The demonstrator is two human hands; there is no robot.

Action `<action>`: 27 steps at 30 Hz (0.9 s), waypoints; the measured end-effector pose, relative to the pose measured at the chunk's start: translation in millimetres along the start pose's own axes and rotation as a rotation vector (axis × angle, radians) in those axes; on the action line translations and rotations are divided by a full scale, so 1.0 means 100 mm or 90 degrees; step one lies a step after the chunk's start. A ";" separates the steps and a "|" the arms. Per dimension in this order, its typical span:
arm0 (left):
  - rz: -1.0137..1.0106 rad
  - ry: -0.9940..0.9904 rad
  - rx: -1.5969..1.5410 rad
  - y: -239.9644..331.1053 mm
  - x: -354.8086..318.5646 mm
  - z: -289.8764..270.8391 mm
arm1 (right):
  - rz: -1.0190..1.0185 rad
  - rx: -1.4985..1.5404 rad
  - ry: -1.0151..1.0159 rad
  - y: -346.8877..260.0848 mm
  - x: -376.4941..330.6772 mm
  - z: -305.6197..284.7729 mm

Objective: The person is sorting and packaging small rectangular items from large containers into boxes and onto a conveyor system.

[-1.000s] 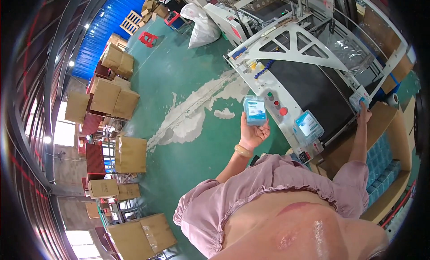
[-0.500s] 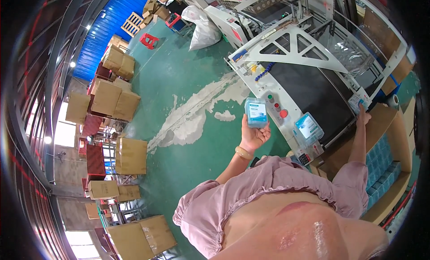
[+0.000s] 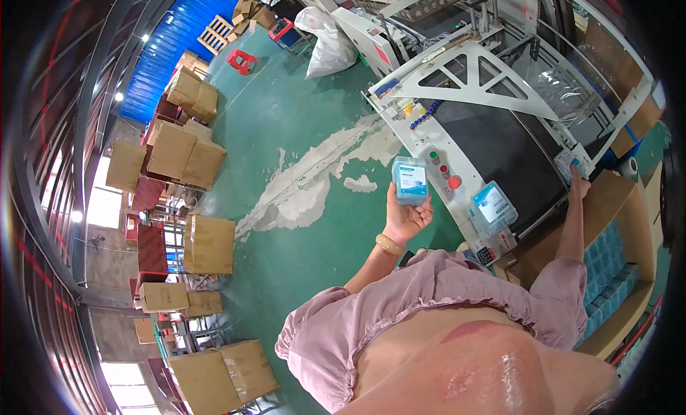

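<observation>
Raised over the floor, my left hand (image 3: 406, 216) grips a small clear plastic box (image 3: 411, 181) with a blue and white label, fingers wrapped round its lower end. My right hand (image 3: 580, 185) reaches to the right corner of the white machine (image 3: 468, 209), its fingers closed on the edge of another box with a pale label (image 3: 567, 161). That box is partly hidden and small in view. Between my hands, a box with a blue and white label (image 3: 493, 205) lies on the machine's near end, beside the black belt (image 3: 493, 147).
An open carton (image 3: 629, 208) with several wrapped blue packs (image 3: 604, 261) stands at my right. Red and green buttons (image 3: 454, 182) sit on the machine's left rail. Brown cartons (image 3: 207, 243) line the left side. A white sack (image 3: 330, 54) and red stool (image 3: 241, 61) are farther off.
The whole view has shifted slightly. Both hands keep nearly the same places and grips.
</observation>
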State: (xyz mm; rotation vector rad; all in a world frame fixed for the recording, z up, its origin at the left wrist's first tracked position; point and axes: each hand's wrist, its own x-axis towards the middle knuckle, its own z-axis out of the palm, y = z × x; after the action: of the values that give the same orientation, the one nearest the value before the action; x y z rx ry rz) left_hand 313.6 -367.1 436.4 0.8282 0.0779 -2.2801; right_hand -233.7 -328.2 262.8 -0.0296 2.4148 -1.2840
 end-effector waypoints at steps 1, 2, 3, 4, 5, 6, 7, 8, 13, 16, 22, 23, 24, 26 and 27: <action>0.003 0.002 -0.001 0.01 -0.01 -0.01 | -0.001 0.000 -0.003 -0.01 -0.03 0.04; 0.004 0.002 -0.002 0.01 -0.01 -0.01 | 0.001 0.005 0.041 0.00 -0.04 0.07; 0.004 0.002 -0.004 0.01 -0.01 -0.02 | 0.002 0.011 0.086 0.00 -0.05 0.11; 0.004 0.002 -0.007 0.01 -0.02 -0.02 | 0.001 0.011 0.083 -0.01 -0.05 0.14; -0.002 -0.001 -0.006 0.00 -0.01 0.00 | -0.001 0.009 0.092 0.04 0.03 0.13; -0.004 0.001 -0.004 0.00 0.00 0.02 | -0.003 0.007 0.100 0.08 0.09 0.13; -0.008 0.003 -0.001 -0.01 0.01 0.04 | -0.002 0.008 0.105 0.12 0.14 0.12; -0.008 0.003 0.000 -0.02 0.00 0.06 | -0.082 0.032 0.068 0.13 0.13 0.15; 0.001 0.009 0.007 -0.05 -0.01 0.06 | -0.093 -0.223 -0.038 -0.11 -0.03 0.26; -0.015 -0.028 -0.005 -0.05 0.00 -0.01 | -0.115 -0.139 -0.040 -0.17 -0.20 0.28; -0.005 -0.037 -0.005 0.05 0.07 0.13 | -0.365 -0.057 -0.075 -0.28 -0.28 0.24; 0.016 -0.043 0.004 0.09 0.08 0.19 | -0.427 -0.005 -0.123 -0.36 -0.30 0.25; 0.030 -0.049 0.015 0.11 0.11 0.27 | -0.379 0.084 -0.175 -0.43 -0.32 0.22; 0.044 -0.073 0.051 0.17 0.07 0.42 | -0.338 0.177 -0.259 -0.72 -0.69 0.20; 0.043 -0.064 0.044 0.17 0.05 0.49 | -0.351 0.185 -0.281 -0.97 -1.01 0.17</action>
State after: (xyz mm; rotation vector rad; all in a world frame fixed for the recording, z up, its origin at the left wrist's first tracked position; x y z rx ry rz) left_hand 294.9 -396.4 475.1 0.7385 -0.0737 -2.2669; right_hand -151.0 -376.6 366.5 -0.8507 1.8799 -1.6360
